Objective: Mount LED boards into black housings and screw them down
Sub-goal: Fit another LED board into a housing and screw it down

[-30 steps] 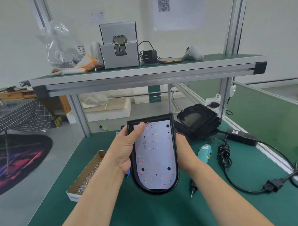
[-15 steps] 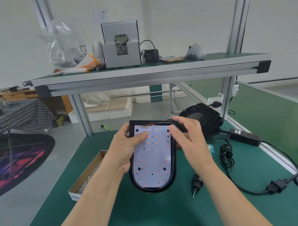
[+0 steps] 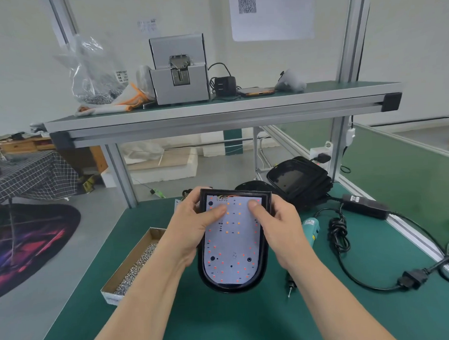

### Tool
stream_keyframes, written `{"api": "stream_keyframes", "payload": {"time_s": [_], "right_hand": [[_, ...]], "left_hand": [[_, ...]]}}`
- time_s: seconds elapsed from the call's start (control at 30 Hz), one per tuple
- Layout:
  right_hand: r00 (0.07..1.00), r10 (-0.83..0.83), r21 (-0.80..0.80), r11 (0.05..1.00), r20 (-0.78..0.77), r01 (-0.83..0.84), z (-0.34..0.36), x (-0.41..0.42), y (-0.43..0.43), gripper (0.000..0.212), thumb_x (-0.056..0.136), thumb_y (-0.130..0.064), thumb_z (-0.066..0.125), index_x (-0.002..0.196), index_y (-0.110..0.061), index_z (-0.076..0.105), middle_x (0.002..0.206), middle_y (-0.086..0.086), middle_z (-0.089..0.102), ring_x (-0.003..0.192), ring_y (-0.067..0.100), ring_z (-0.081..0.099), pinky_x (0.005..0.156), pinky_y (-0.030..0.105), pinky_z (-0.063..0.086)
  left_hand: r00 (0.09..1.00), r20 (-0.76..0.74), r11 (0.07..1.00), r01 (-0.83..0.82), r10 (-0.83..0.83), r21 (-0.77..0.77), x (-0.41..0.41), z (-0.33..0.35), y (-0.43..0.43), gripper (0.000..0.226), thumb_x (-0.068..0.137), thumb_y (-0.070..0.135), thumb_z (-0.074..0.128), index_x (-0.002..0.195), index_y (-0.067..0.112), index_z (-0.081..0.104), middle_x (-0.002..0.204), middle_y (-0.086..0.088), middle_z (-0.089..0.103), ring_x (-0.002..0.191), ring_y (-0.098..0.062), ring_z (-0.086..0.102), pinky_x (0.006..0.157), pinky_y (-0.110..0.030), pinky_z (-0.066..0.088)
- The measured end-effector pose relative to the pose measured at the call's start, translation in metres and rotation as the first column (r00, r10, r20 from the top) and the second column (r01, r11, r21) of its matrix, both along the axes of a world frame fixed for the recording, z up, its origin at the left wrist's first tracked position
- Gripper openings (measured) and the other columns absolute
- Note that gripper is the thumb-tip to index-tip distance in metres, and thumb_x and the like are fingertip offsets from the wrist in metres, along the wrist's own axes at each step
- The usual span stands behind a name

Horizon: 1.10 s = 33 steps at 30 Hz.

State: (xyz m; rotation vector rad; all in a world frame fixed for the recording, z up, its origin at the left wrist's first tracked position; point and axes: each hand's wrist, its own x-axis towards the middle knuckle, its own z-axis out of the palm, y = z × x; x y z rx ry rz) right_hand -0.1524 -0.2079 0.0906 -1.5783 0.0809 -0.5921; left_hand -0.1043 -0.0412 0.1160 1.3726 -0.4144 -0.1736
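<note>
At frame centre the left hand (image 3: pixel 191 230) and right hand (image 3: pixel 280 230) grip the rounded black plastic housing (image 3: pixel 263 266), pressing the white LED board (image 3: pixel 233 248) into it; screwing probably follows.

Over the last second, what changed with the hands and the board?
The right hand came from behind the housing, over its top, and now grips its right edge, thumb pressing the board. The left hand kept its grip, thumb on the board; screwdriver and screw box lie untouched.

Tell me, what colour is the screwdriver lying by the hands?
The electric screwdriver is teal, seen in the head view.
</note>
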Motion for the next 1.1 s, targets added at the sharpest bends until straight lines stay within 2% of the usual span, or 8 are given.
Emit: {"api": "stream_keyframes", "payload": {"time_s": [0.1,0.23,0.4,0.47,0.63,0.83,1.0,1.1], "right_hand": [[0.990,0.134,-0.110,0.986,0.038,-0.129,-0.004,-0.005,-0.009,0.018,0.092,-0.035,0.064,0.098,-0.020,0.070,0.091,0.005,0.070,0.082,0.011,0.057,0.079,0.039,0.051],[0.912,0.410,0.229,0.886,0.024,-0.404,-0.009,-0.007,-0.026,0.039,0.095,-0.034,0.046,0.124,-0.021,0.070,0.122,0.007,0.070,0.098,0.024,0.061,0.084,0.035,0.045],[0.971,0.134,-0.340,0.920,-0.197,-0.195,-0.011,-0.007,-0.025,0.067,0.080,0.012,0.052,0.124,-0.038,0.062,0.131,-0.015,0.062,0.068,0.010,0.055,0.062,0.022,0.043],[0.962,-0.026,-0.651,0.741,-0.272,-0.164,-0.008,-0.009,-0.032,0.059,0.087,0.000,0.058,0.134,-0.035,0.056,0.153,-0.014,0.042,0.105,0.012,0.063,0.085,0.025,0.049],[0.935,-0.199,-0.910,0.359,-0.294,-0.210,0.004,-0.020,-0.034,0.016,0.093,-0.040,0.064,0.103,-0.028,0.062,0.110,-0.012,0.058,0.103,0.017,0.057,0.076,0.033,0.042],[0.832,0.210,-0.615,0.586,-0.514,-0.527,0.022,-0.034,-0.041,0.016,0.099,-0.016,0.053,0.084,-0.017,0.060,0.067,-0.009,0.069,0.055,0.002,0.064,0.051,0.012,0.041],[0.921,0.180,-0.775,0.499,-0.346,-0.388,0.024,-0.038,-0.027,0.030,0.101,-0.032,0.050,0.078,-0.012,0.049,0.069,0.001,0.055,0.055,0.014,0.052,0.059,0.032,0.040],[0.953,0.147,-0.856,0.418,-0.266,-0.304,0.026,-0.034,-0.018,0.039,0.102,-0.039,0.048,0.075,-0.012,0.042,0.067,0.006,0.049,0.066,0.025,0.043,0.064,0.044,0.040]], "left_hand": [[0.999,0.013,0.999,0.039,-0.039,0.026,0.005,-0.003,0.008,0.028,0.082,0.002,0.073,0.082,0.029,0.068,0.081,0.003,0.067,0.075,-0.013,0.064,0.070,-0.025,0.054],[0.973,0.002,0.973,0.233,-0.233,-0.001,0.008,-0.012,0.023,0.018,0.080,0.006,0.069,0.093,0.017,0.063,0.086,0.003,0.061,0.079,-0.011,0.056,0.070,-0.023,0.045],[0.948,-0.047,0.948,0.317,-0.315,0.019,0.009,-0.032,0.026,0.021,0.083,-0.001,0.068,0.098,0.009,0.057,0.088,-0.001,0.056,0.082,-0.014,0.049,0.073,-0.029,0.034],[0.944,-0.073,0.947,0.321,-0.321,-0.022,0.012,-0.034,0.030,0.024,0.082,-0.008,0.067,0.097,0.009,0.058,0.088,-0.007,0.056,0.084,-0.020,0.050,0.074,-0.032,0.035],[0.961,-0.144,0.969,0.223,-0.237,-0.105,0.023,-0.041,0.033,0.034,0.077,-0.017,0.045,0.078,0.013,0.062,0.075,-0.008,0.056,0.074,-0.023,0.053,0.068,-0.035,0.039],[0.924,-0.321,0.968,0.150,-0.209,-0.200,0.041,-0.060,0.049,0.031,0.080,-0.012,0.043,0.075,0.008,0.067,0.099,-0.022,0.066,0.101,-0.036,0.056,0.095,-0.050,0.040],[0.954,-0.300,1.000,0.006,0.001,0.023,0.050,-0.052,0.064,0.059,0.082,-0.027,0.025,0.099,0.005,0.072,0.110,-0.026,0.068,0.119,-0.044,0.058,0.105,-0.056,0.040],[0.964,-0.040,0.945,-0.250,0.264,0.213,0.037,-0.012,0.062,0.058,0.087,-0.016,0.035,0.111,0.022,0.071,0.119,-0.003,0.069,0.124,-0.026,0.058,0.087,-0.059,0.055]]}}
